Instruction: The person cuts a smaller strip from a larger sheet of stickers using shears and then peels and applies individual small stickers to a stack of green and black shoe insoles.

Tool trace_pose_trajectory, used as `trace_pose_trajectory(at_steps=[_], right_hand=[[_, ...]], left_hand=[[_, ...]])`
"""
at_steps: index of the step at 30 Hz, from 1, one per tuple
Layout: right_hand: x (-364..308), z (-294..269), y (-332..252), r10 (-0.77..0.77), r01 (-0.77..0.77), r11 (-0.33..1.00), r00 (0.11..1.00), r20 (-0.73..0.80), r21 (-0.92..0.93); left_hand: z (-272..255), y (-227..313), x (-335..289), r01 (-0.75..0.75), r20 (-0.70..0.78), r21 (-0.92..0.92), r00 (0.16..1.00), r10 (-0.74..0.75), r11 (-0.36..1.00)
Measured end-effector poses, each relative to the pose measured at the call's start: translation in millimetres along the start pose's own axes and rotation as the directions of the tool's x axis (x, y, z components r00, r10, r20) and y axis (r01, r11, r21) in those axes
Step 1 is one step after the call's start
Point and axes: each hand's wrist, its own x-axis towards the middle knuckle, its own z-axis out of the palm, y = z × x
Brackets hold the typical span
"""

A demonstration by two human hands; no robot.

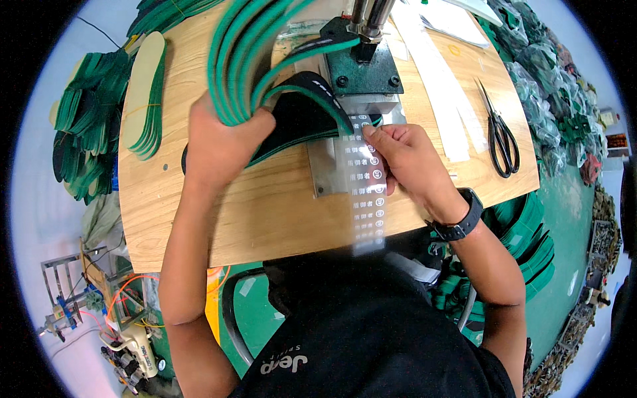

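Note:
My left hand is closed round a fanned bunch of green-edged shoe insoles; their upper ends are smeared by motion. Some black-faced insoles curve from that hand toward the metal heat press, and one tip reaches the press plate. On it, my right hand pinches the edge of a clear strip of transfer labels with white print. The strip runs from under the press head down past the table's near edge. Whether the right fingers also touch an insole tip is hidden.
On the wooden table, black-handled scissors and white paper strips lie to the right. Banded beige-topped insoles lie left, beside more insole stacks. Plastic-bagged bundles line the right side. Green insoles pile below the table's right corner.

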Motion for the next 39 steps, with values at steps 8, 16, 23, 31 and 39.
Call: trace_pose_trajectory(at_steps=[8, 16, 23, 31, 39], right_hand=[[-7, 4, 4, -0.078, 0.08, 0.992, 0.997, -0.025, 0.093], [-18, -7, 18, -0.096, 0.158, 0.937, 0.974, -0.206, 0.311], [-3, 1, 1, -0.017, 0.016, 0.999, 1.0, 0.004, 0.051], [-2, 6, -2, -0.014, 0.015, 1.0, 0.999, -0.043, 0.025], [1, 3, -2, 0.006, -0.006, 1.0, 1.0, -0.003, 0.01]], left_hand=[[11, 7, 6, -0.161, 0.32, 0.466, 0.947, 0.004, 0.87], [4, 9, 0, -0.083, 0.236, 0.339, 0.972, 0.0, 0.937], [-15, -1, 3, -0.033, 0.029, 0.069, 0.999, 0.031, 0.997], [-16, -3, 1, -0.052, 0.01, 0.005, 0.999, 0.052, 0.999], [-13, -5, 1, -0.094, -0.02, 0.067, 0.995, 0.095, 0.993]])
